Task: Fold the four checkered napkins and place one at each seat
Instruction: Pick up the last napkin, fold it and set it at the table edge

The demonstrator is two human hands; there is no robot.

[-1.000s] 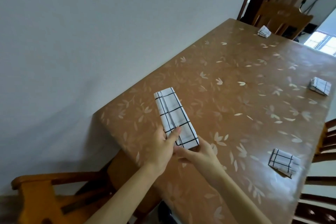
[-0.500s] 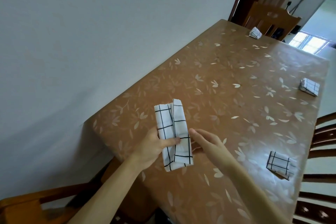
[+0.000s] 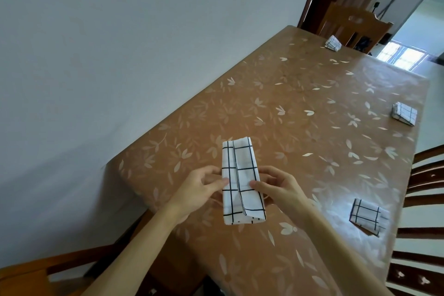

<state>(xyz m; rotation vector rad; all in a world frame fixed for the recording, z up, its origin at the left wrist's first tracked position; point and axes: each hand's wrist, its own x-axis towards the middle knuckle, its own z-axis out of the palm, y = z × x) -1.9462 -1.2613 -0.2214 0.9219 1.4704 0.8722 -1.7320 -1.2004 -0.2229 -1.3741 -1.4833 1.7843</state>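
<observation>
A white, black-gridded napkin [image 3: 241, 181], folded into a long strip, sits at the table's [image 3: 312, 115] near end, its edges pinched by the left hand [image 3: 199, 190] and right hand [image 3: 278, 187], whose fingers under the cloth are hidden.

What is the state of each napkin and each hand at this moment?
Long napkin: folded into a narrow strip, not yet folded small, held at both sides.
Far napkin: folded small, lying on the table before the far chair.
Right napkin: folded small, lying near the table's right edge.
Near napkin: folded small, lying near the same edge, closer to the camera.
Left hand: pinches the strip's left edge.
Right hand: pinches the strip's right edge.
</observation>
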